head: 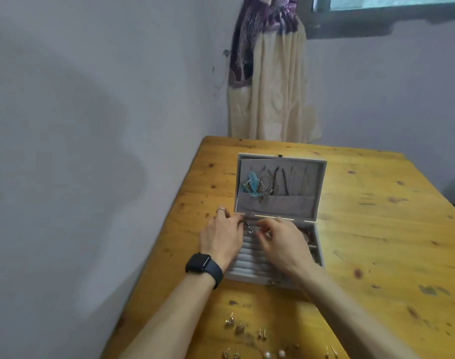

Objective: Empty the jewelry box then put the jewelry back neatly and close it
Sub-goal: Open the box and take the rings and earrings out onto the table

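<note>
Box (278, 218) open mid-table (376, 242), lid upright, necklaces hanging in it. Both hands over the ring rolls at the far left of the tray. Left hand (221, 235) rests on the box's left edge, fingers loosely spread. Right hand (280, 238) pinches together at a small piece (250, 231); grip uncertain. Rolls run left-right. Earrings (260, 335) lie near the table's front edge, behind the wrists.

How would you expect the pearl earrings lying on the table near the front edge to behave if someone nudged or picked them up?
The pearl earrings look round, so a nudge would probably roll them along the wooden table. They seem tiny and light, likely needing a fingertip pinch. Their smooth sheen suggests they could slip.
</note>
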`<act>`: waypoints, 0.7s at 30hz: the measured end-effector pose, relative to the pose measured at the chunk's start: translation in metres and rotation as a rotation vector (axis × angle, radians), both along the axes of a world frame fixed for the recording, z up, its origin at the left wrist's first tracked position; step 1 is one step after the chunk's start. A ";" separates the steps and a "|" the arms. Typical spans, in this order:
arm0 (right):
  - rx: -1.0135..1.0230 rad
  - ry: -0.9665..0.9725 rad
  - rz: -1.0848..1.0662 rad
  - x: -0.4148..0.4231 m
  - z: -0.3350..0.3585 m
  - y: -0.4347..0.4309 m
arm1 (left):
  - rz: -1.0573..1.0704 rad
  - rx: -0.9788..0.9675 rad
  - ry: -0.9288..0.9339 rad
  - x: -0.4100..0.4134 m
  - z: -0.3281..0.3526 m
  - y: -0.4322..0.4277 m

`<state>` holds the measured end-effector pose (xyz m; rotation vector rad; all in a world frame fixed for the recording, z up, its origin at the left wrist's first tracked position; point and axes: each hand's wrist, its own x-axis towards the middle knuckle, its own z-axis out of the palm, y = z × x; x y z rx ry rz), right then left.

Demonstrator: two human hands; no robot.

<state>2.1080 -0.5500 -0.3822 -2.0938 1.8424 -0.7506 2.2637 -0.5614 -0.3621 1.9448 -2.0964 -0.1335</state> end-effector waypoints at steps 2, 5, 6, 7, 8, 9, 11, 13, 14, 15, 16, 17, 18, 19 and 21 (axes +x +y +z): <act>0.001 0.025 -0.013 0.006 -0.002 -0.013 | 0.030 -0.002 -0.004 -0.004 -0.003 -0.007; -0.010 0.082 -0.030 0.012 -0.004 -0.026 | 0.060 0.006 -0.016 -0.009 -0.002 -0.014; -0.017 0.090 -0.031 0.013 -0.005 -0.029 | 0.061 0.008 -0.027 -0.011 -0.002 -0.016; -0.017 0.092 -0.034 0.014 -0.005 -0.030 | 0.059 0.009 -0.036 -0.011 -0.001 -0.017; -0.011 0.091 -0.036 0.016 -0.005 -0.031 | 0.055 0.008 -0.038 -0.010 -0.001 -0.017; -0.004 0.091 -0.037 0.016 -0.005 -0.032 | 0.051 0.005 -0.035 -0.010 0.000 -0.018; 0.013 0.105 -0.034 0.017 -0.003 -0.032 | 0.045 -0.007 -0.026 -0.007 -0.001 -0.018; 0.029 0.109 -0.034 0.019 0.000 -0.033 | 0.038 -0.016 -0.020 -0.005 -0.004 -0.018; 0.038 0.102 -0.035 0.020 0.002 -0.033 | 0.035 -0.016 -0.006 -0.004 -0.006 -0.017; 0.050 0.096 -0.037 0.021 0.004 -0.033 | 0.037 -0.012 0.021 -0.004 -0.007 -0.017; 0.062 0.089 -0.039 0.022 0.005 -0.032 | 0.044 -0.006 0.058 -0.003 -0.007 -0.017; 0.072 0.081 -0.040 0.022 0.005 -0.032 | 0.053 0.003 0.105 -0.003 -0.007 -0.015; 0.083 0.068 -0.044 0.022 0.005 -0.031 | 0.063 0.014 0.163 -0.003 -0.006 -0.014; 0.093 0.041 -0.050 0.020 0.005 -0.029 | 0.073 0.023 0.231 -0.003 -0.004 -0.011; 0.097 -0.085 -0.061 0.015 0.006 -0.021 | 0.089 0.021 0.375 -0.001 -0.002 -0.001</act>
